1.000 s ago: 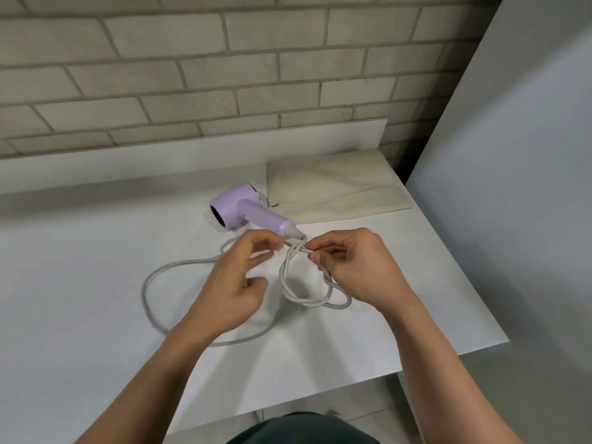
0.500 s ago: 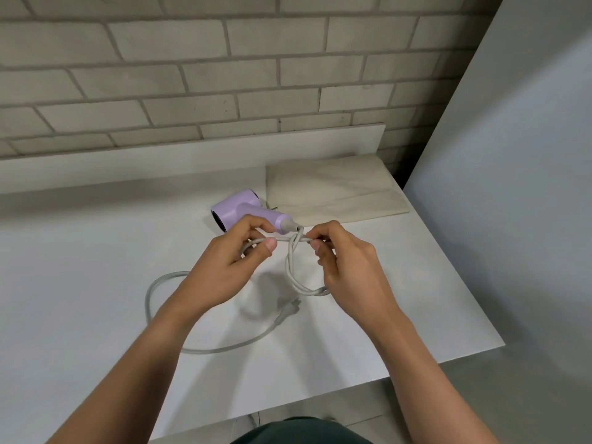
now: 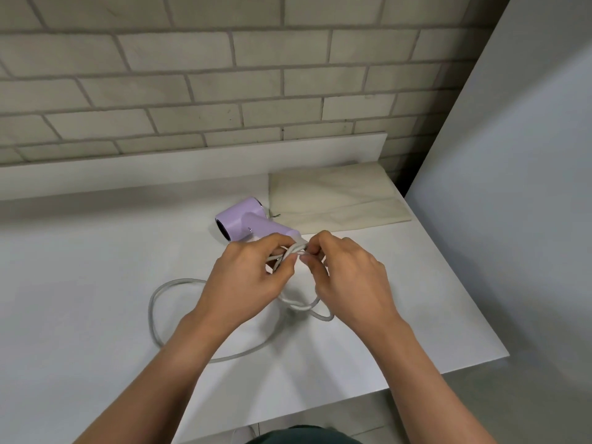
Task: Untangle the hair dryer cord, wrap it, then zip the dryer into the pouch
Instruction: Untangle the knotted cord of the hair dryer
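Observation:
A lilac hair dryer (image 3: 245,221) lies on its side on the white table (image 3: 80,283), nozzle toward the left. Its grey cord (image 3: 153,310) runs from the handle's end into a knot between my hands, then sweeps in a wide loop across the table to the left. My left hand (image 3: 248,278) and my right hand (image 3: 347,277) meet fingertip to fingertip at the knot, each pinching cord strands just below the dryer's handle. A smaller loop hangs under my right hand. A beige fabric pouch (image 3: 336,200) lies flat behind the dryer, at the back right.
A brick wall (image 3: 224,91) with a low white ledge bounds the table at the back. A grey panel (image 3: 512,187) stands along the right side. The table's front edge runs near my body, and its right corner ends beside the panel.
Both hands have closed in on the knot near the handle, fingertips now almost touching. The loop under my right hand has shrunk, and the plug end seen earlier on the table is hidden.

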